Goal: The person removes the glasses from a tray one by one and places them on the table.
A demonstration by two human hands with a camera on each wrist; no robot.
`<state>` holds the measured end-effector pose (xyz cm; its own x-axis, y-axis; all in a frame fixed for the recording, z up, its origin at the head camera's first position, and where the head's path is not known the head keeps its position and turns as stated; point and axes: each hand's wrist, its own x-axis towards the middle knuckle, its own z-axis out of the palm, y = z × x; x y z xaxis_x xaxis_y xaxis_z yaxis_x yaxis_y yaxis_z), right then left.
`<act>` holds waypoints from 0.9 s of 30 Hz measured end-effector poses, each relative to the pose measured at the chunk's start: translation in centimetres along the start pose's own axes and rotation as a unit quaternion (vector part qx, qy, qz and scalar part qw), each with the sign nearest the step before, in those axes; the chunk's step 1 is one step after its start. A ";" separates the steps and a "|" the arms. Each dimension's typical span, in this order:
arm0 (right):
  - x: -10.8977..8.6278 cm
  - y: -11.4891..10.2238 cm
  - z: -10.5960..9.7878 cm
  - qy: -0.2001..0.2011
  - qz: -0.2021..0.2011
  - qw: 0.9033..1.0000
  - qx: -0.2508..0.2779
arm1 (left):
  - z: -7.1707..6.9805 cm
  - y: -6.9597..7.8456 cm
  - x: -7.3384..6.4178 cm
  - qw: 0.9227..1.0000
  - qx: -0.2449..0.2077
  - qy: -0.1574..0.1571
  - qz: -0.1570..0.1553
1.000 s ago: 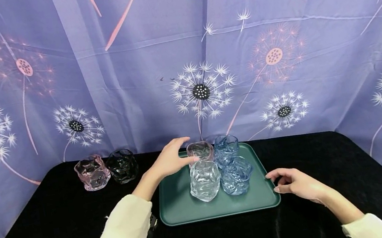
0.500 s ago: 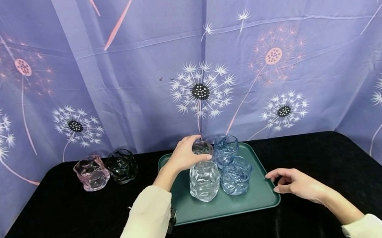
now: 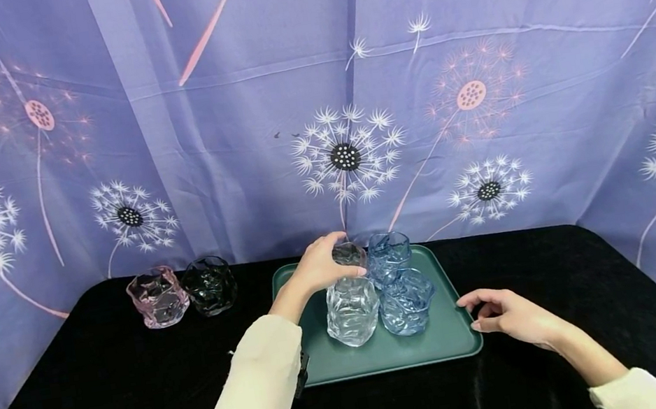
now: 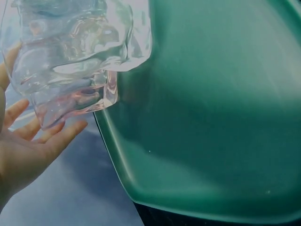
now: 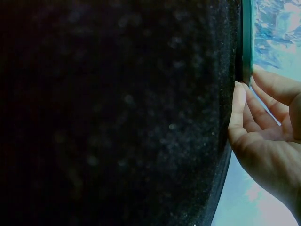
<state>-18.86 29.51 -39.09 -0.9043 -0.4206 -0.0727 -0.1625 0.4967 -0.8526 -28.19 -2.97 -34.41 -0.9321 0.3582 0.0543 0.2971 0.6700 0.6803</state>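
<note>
My left hand [image 3: 318, 267] reaches over the back of the green tray [image 3: 310, 366], with thumb and fingers curled round a faintly pink glass [image 3: 350, 255]. A clear, wavy-sided glass [image 3: 352, 312] stands just in front and hides part of it. The left wrist view shows the fingers behind the pink glass [image 4: 75, 101], which overlaps the clear glass [image 4: 89, 42]. Two blue glasses, one behind [image 3: 389, 255] and one in front [image 3: 407, 302], sit close on the right. My right hand [image 3: 513, 315] pinches the tray's right rim between thumb and forefinger.
On the black-covered table [image 3: 110, 407], a pink glass [image 3: 159, 298] and a dark glass [image 3: 209, 286] stand side by side at the back left. A purple dandelion-patterned cloth [image 3: 243, 146] hangs right behind the table's back edge.
My left hand has moved to the right and closed round the pink glass at the tray's back. My right hand stays at the tray's rim.
</note>
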 end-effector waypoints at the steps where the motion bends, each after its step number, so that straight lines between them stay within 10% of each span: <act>1: 0.0 0.0 0.0 0.000 0.001 1.000 0.001 | 0.0 0.0 0.0 1.000 -0.003 0.001 -0.003; 27: 0.0 0.0 0.1 0.003 -0.002 1.000 0.001 | 0.2 0.1 0.3 0.999 -0.022 0.014 -0.033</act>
<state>-18.84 29.44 -39.12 -0.9061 -0.4178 -0.0671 -0.1647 0.4942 -0.8536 -28.34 -2.62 -34.47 -0.9547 0.2962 0.0282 0.2264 0.6617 0.7148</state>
